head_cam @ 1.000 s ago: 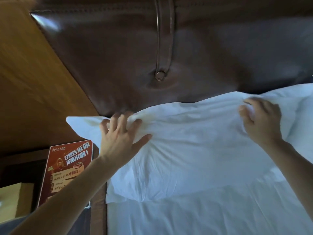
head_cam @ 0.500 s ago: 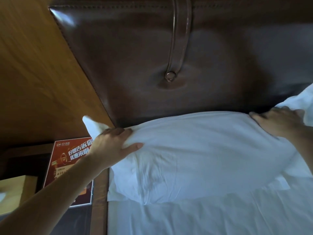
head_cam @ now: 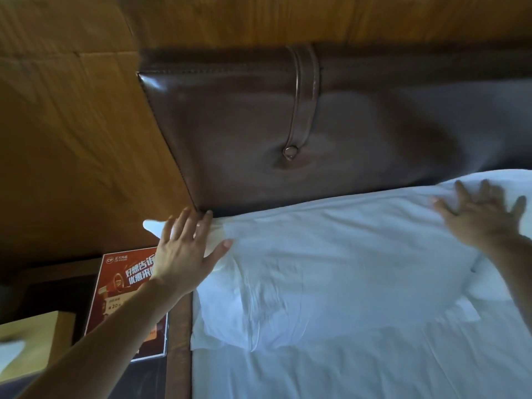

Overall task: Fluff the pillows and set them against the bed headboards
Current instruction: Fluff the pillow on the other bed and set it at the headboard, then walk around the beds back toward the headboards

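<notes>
A white pillow lies flat on the bed, its top edge along the foot of the brown leather headboard. My left hand is spread with straight fingers over the pillow's upper left corner, fingertips near the headboard's lower corner. My right hand is spread flat, blurred, on the pillow's upper right part. A second white pillow shows at the far right edge behind my right hand.
The white bed sheet fills the lower right. A wooden wall panel stands left of the headboard. A red printed sign stands on the dark nightstand at left, beside a yellowish box. A wooden bed rail borders the mattress.
Both hands have let go of the pillow's top edge and opened flat on it. The pillow has dropped from propped to lying low against the headboard. The view has tilted up.
</notes>
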### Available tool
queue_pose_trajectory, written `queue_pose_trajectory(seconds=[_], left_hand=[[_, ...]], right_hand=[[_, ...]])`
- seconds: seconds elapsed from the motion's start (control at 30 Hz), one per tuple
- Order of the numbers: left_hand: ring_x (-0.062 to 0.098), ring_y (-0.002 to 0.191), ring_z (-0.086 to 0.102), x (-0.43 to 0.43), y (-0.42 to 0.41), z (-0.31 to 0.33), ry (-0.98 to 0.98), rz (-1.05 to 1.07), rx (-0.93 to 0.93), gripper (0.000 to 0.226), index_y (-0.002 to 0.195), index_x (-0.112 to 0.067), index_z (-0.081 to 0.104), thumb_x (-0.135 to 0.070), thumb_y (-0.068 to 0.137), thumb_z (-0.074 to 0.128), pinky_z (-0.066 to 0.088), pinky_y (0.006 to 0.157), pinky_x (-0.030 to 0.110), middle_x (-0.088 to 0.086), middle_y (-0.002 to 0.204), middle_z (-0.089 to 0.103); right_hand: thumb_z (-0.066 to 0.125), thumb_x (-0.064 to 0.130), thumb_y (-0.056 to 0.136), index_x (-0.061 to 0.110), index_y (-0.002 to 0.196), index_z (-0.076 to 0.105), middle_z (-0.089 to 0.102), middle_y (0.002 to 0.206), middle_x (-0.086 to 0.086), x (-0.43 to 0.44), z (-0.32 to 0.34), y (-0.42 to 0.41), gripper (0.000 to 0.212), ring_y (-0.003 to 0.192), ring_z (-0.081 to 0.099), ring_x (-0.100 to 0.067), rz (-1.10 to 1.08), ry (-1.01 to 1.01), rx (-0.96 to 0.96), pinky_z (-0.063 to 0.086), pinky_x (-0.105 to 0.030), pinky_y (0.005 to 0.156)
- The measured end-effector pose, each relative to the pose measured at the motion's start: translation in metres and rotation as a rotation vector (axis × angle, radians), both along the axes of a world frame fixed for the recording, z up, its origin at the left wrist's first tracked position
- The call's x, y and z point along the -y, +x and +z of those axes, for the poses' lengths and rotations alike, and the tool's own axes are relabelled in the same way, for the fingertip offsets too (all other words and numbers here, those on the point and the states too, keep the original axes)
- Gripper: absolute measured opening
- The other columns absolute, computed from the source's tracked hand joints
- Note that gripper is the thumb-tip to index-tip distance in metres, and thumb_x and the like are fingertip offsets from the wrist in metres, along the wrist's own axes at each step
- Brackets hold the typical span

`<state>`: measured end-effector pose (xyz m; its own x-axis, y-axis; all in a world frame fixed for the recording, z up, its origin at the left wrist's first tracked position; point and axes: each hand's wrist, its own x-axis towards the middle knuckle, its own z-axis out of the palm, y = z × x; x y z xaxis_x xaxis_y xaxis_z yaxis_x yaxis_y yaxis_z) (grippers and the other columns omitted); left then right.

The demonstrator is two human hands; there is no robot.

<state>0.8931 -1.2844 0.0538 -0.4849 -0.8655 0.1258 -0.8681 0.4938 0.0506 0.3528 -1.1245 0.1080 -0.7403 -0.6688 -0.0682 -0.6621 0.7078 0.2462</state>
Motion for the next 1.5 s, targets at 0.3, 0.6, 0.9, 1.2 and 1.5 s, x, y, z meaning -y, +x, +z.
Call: queue_pose_trajectory(seconds=[0.3, 0.6, 0.9, 1.2, 1.5], left_hand=[[0.029, 0.156, -0.010, -0.066, -0.027, 0.033, 0.100, -0.126, 0.134, 0.095, 0.162, -0.020, 0.000, -0.079, 0.088, -0.005, -0.010, 0.123, 0.053, 0.005, 0.170, -0.010], [0.029, 0.155, -0.014, -0.216, 0.002, 0.121, 0.038, -0.307, 0.134, 0.086, 0.162, -0.018, -0.005, -0.071, 0.098, 0.015, -0.006, 0.124, 0.055, 0.006, 0.169, -0.016], [0.029, 0.155, -0.015, -0.354, 0.069, 0.168, -0.066, -0.393, 0.134, 0.084, 0.161, -0.018, -0.007, -0.070, 0.099, 0.015, -0.009, 0.122, 0.055, 0.005, 0.169, -0.018], [0.028, 0.155, -0.019, -0.417, 0.083, 0.154, -0.002, -0.555, 0.163, 0.083, 0.161, -0.018, -0.010, -0.069, 0.098, 0.011, -0.006, 0.124, 0.058, 0.003, 0.168, -0.021], [0.029, 0.155, -0.016, -0.451, 0.077, 0.113, 0.047, -0.900, 0.203, 0.084, 0.161, -0.017, -0.009, -0.069, 0.096, 0.007, -0.006, 0.123, 0.058, 0.005, 0.168, -0.020]], right_hand=[[0.016, 0.078, 0.092, 0.035, 0.161, -0.003, -0.014, 0.169, -0.015, -0.050, 0.015, 0.194, 0.084, 0.156, -0.008, -0.032, 0.050, -0.108, 0.263, -0.007, -0.058, 0.122], [0.008, 0.082, 0.091, 0.037, 0.159, -0.015, -0.025, 0.165, -0.017, -0.201, 0.085, 0.327, 0.085, 0.155, -0.017, -0.034, 0.048, -0.242, 0.276, -0.012, -0.060, 0.121], [0.008, 0.081, 0.091, 0.034, 0.160, -0.013, -0.022, 0.166, -0.020, -0.368, 0.121, 0.409, 0.086, 0.154, -0.017, -0.035, -0.063, -0.300, 0.233, -0.014, -0.060, 0.120], [0.008, 0.083, 0.090, 0.033, 0.159, -0.018, -0.027, 0.164, -0.020, -0.465, 0.118, 0.462, 0.090, 0.154, -0.020, -0.036, -0.274, -0.322, 0.285, -0.015, -0.061, 0.120], [0.006, 0.084, 0.088, 0.033, 0.160, -0.015, -0.023, 0.165, -0.022, -0.538, 0.077, 0.534, 0.091, 0.154, -0.015, -0.039, -0.611, -0.321, 0.253, -0.011, -0.064, 0.120]])
